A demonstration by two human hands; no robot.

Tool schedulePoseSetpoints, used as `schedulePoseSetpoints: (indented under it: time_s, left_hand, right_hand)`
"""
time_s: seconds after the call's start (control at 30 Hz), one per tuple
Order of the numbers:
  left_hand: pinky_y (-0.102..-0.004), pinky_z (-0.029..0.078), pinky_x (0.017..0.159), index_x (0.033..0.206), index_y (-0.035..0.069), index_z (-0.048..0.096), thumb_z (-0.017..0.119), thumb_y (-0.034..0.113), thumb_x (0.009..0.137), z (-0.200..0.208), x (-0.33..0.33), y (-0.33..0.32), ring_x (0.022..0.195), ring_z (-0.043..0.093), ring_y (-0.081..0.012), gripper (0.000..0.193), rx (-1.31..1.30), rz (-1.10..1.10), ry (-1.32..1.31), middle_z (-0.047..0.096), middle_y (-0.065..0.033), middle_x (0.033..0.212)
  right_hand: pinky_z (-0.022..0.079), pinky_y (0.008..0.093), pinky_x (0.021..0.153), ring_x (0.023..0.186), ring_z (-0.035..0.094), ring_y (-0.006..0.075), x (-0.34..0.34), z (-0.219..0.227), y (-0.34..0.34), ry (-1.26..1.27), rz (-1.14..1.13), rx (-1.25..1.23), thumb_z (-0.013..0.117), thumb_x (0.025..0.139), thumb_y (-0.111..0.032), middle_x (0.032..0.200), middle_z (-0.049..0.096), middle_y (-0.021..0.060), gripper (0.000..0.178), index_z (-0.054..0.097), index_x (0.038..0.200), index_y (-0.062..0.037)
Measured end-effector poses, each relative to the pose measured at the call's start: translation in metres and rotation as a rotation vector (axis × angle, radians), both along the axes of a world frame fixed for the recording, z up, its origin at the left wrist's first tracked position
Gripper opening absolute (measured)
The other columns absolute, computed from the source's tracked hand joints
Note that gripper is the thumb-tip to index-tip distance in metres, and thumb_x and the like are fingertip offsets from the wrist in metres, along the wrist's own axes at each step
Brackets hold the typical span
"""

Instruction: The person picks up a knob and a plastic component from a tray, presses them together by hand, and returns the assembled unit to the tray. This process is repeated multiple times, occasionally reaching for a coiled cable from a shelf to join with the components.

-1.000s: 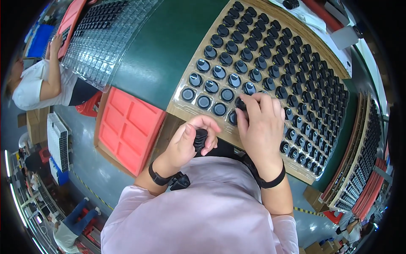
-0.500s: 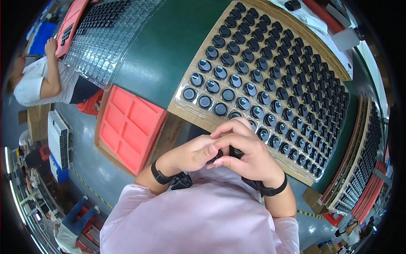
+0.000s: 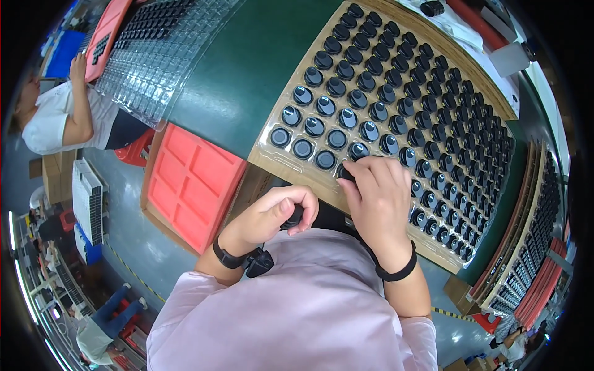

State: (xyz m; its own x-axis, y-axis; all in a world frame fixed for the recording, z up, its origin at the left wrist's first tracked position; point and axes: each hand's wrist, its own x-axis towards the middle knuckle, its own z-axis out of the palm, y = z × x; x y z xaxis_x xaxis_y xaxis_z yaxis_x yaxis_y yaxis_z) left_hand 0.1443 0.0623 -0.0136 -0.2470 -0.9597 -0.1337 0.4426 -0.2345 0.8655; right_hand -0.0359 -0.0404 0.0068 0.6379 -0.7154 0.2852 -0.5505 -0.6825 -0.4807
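Observation:
Several rows of small black round parts with glossy tops (image 3: 378, 111) fill a clear plastic tray (image 3: 297, 166) on the table ahead. My left hand (image 3: 267, 213) is curled round one black round part (image 3: 295, 216), close to my body and off the table's near edge. My right hand (image 3: 382, 195) reaches to the tray's near row. Its thumb and fingertips close on a black round part (image 3: 344, 172), mostly hidden by the fingers. Whether that part is seated in its pocket I cannot tell. A few near-left parts (image 3: 303, 148) show flat, dull tops.
Red compartmented trays (image 3: 197, 179) lie in a cardboard box left of the table. A co-worker (image 3: 74, 117) handles a red tray beside clear empty trays (image 3: 145, 74). More loaded trays (image 3: 526, 241) are stacked at right. A white bottle (image 3: 510, 59) stands far right.
My hands were together in front of my body and have parted. The right hand has moved forward to the tray's near row. The left stays back with a black part.

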Motion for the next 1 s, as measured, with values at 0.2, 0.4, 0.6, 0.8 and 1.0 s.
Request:
schedulePoseSetpoints:
  time_s: [0.2, 0.4, 0.6, 0.8, 1.0]
  left_hand:
    - [-0.0249, 0.040, 0.061, 0.092, 0.000, 0.055, 0.060, 0.050, 0.087, 0.019, -0.010, -0.009, 0.062, 0.047, -0.0093, 0.051, -0.090, 0.180, -0.268, 0.057, -0.0072, 0.083]
    - [-0.0271, 0.047, 0.076, 0.116, -0.005, 0.055, 0.075, 0.034, 0.080, 0.027, -0.021, -0.015, 0.087, 0.060, -0.0133, 0.057, -0.016, 0.115, -0.258, 0.063, -0.0097, 0.101]
    - [-0.0290, 0.048, 0.082, 0.112, -0.002, 0.055, 0.078, 0.030, 0.078, 0.024, -0.029, -0.018, 0.094, 0.061, -0.0169, 0.052, -0.063, 0.087, -0.185, 0.063, -0.0129, 0.103]
    - [-0.0308, 0.048, 0.080, 0.109, 0.001, 0.054, 0.079, 0.025, 0.077, 0.017, -0.038, -0.017, 0.093, 0.061, -0.0208, 0.048, -0.249, 0.256, -0.300, 0.061, -0.0152, 0.102]
    - [-0.0218, 0.044, 0.063, 0.112, 0.000, 0.058, 0.078, 0.006, 0.074, 0.024, -0.044, -0.023, 0.061, 0.050, -0.0070, 0.043, -0.510, 0.300, -0.449, 0.060, -0.0124, 0.106]
  right_hand:
    - [0.042, 0.0366, 0.075, 0.082, 0.055, 0.0271, -0.015, 0.017, 0.006, -0.367, 0.130, 0.265, 0.074, 0.073, -0.013, 0.090, 0.061, 0.0104, 0.028, 0.062, 0.096, -0.0033]
    - [0.043, 0.0351, 0.074, 0.081, 0.055, 0.0278, -0.026, 0.026, 0.007, -0.425, 0.256, 0.206, 0.072, 0.076, -0.014, 0.089, 0.061, 0.0122, 0.024, 0.062, 0.095, -0.0014]
    - [0.042, 0.0320, 0.071, 0.076, 0.052, 0.0196, -0.037, 0.018, 0.011, -0.904, 0.109, 0.805, 0.065, 0.086, -0.025, 0.089, 0.056, 0.0100, 0.032, 0.056, 0.103, 0.0003]
    - [0.040, 0.0291, 0.068, 0.073, 0.048, 0.0139, -0.045, 0.022, 0.018, -1.016, -0.074, 0.925, 0.059, 0.091, -0.034, 0.088, 0.052, 0.0076, 0.040, 0.050, 0.109, 0.0009]
    - [0.040, 0.0285, 0.068, 0.074, 0.049, 0.0138, -0.046, 0.019, 0.012, -0.727, 0.165, 0.429, 0.059, 0.088, -0.013, 0.088, 0.055, 0.0059, 0.021, 0.056, 0.106, -0.0008]
